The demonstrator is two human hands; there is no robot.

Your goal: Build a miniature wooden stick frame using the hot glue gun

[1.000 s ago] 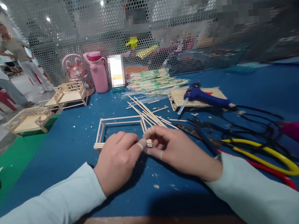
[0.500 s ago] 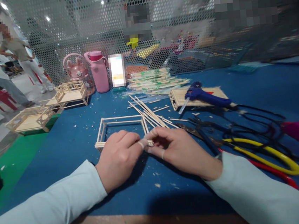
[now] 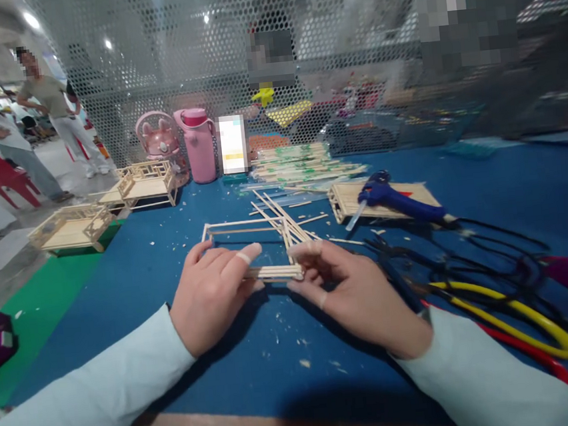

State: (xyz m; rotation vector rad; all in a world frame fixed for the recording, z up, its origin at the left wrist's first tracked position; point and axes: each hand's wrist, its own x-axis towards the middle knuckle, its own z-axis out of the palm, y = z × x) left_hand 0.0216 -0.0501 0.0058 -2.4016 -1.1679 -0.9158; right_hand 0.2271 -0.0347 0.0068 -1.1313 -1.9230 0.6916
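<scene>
A small box-shaped frame of thin wooden sticks (image 3: pixel 274 271) stands on the blue table between my hands. My left hand (image 3: pixel 216 290) is wrapped over its near left part, thumb in front and fingers over the top, hiding that corner. At the near right corner, my right hand (image 3: pixel 344 284) has its thumb and forefinger bent around the stick ends, close to or touching them; whether it grips them I cannot make out. Whitish tape bands wrap fingers of both hands. Just behind the frame lie loose wooden sticks (image 3: pixel 284 213).
A blue glue gun (image 3: pixel 398 203) rests on a flat wooden stick piece (image 3: pixel 346 200). Yellow-handled scissors (image 3: pixel 514 311) and black cables lie right. Finished stick models (image 3: pixel 72 227) stand left. A pink bottle (image 3: pixel 199 147), phone (image 3: pixel 232 144) and packaged sticks (image 3: pixel 294 162) line the mesh wall.
My left hand has slid left along the frame's near side, baring the sticks near the right corner. My right hand stays by that corner. The whole view has shifted slightly.
</scene>
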